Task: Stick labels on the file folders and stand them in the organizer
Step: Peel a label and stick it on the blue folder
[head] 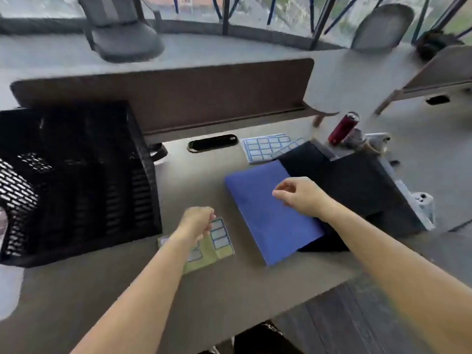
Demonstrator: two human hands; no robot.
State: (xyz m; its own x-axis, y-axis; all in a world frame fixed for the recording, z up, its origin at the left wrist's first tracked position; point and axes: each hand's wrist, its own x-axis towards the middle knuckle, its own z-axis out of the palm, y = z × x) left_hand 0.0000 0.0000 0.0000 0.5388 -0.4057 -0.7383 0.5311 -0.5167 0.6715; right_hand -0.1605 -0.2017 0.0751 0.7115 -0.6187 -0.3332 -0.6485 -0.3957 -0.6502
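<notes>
**Hands over label sheet and blue folder**

At the near edge of the desk [127, 290], two bare forearms are seen reaching forward. The left hand [196, 222] is set on the upper part of a partly used label sheet [221, 238], which lies flat on the desk. Its fingers [208, 217] are curled under, and whether a label is pinched cannot be told through the blur.

Just to the right, a blue folder [270, 231] is laid flat and askew, overlapping a pile of dark folders [357, 185]. The right hand [302, 196] is held over the blue folder's middle. Its fingers [283, 190] are curled, with thumb and forefinger brought close together. Whether anything is held between them cannot be told.

To the left, a black mesh organizer [76, 180] is stood on the desk, well apart from the folders; no folder can be made out in it.

Farther back, a stack of full label sheets [263, 146] is partly tucked under the dark folders, beside an oval cable slot [212, 143]. A red can [343, 127] is seen behind the pile. A brown divider panel [178, 98] is fixed along the desk's far edge, with a grey chair [122, 29] beyond it.
</notes>
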